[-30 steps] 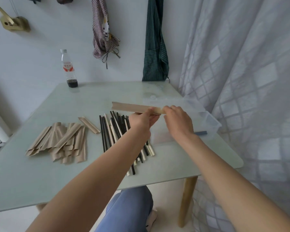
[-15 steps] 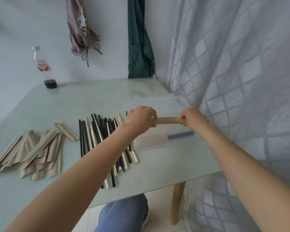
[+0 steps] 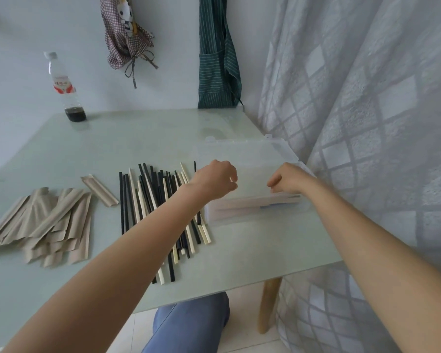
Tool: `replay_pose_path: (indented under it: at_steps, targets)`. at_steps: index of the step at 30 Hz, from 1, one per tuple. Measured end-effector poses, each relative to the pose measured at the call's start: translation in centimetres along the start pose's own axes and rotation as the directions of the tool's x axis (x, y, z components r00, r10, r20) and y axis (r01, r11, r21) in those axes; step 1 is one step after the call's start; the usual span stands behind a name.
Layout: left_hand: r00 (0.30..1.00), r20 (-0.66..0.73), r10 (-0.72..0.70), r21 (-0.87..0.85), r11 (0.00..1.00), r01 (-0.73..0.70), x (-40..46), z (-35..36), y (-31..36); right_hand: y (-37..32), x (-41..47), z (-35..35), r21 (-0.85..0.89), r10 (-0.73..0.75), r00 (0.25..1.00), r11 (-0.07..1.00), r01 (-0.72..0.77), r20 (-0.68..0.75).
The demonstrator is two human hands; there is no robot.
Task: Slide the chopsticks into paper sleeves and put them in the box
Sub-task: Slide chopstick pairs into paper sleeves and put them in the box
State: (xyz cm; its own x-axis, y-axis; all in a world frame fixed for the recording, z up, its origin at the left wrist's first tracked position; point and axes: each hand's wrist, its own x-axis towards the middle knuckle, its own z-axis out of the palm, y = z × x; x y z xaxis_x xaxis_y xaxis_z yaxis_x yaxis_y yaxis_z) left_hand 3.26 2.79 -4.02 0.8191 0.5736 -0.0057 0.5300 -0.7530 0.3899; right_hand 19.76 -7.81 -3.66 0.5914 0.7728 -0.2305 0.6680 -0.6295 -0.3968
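Left hand (image 3: 215, 178): bare; no glove, ring or watch visible.
Right hand (image 3: 289, 178): bare; no glove, ring or wristband visible.
Left forearm (image 3: 127, 250): bare along its full visible length; no sleeve edge in view.
Right forearm (image 3: 367, 240): bare to the frame edge; no sleeve edge in view.
Trousers (image 3: 191, 324): blue fabric, smooth, covering the one leg visible below the table edge.

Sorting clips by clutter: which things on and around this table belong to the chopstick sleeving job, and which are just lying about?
Part of the job:
loose chopsticks
paper sleeves
clear plastic box
sleeved chopsticks inside it
left hand
right hand

Just lying about:
bottle with dark liquid
checked cloth on the wall
green striped apron
curtain
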Motion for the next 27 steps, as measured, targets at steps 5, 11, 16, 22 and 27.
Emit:
replay_pose_path:
  at_steps: [5,11,16,22,27]
  targets:
    - [0.980,-0.194,-0.052,-0.139,0.990,0.025,-2.1,-1.7,-0.7,-2.7,-0.7,1.5,0.081,-0.063,0.980,0.993,0.080,-0.191]
    - [0.919,-0.345,-0.192,-0.115,0.980,0.162,-5.4,-3.5,-4.2,-9.1,-3.2,3.0,0.093,-0.207,0.924,0.964,0.249,-0.321]
    - [0.876,-0.354,-0.328,-0.087,0.944,0.318,-8.7,-4.6,-9.3,-15.3,-6.0,5.8,0.123,-0.364,0.890,0.905,0.408,-0.273]
    - [0.822,-0.303,-0.482,-0.052,0.870,0.491,-12.3,-5.3,-17.0,-21.1,-6.0,11.6,0.093,-0.436,0.895,0.891,0.444,-0.098]
    - [0.761,-0.252,-0.597,0.041,0.780,0.625,-14.1,-5.3,-22.3,-24.8,-4.9,15.8,-0.009,-0.399,0.917,0.917,0.399,0.024]
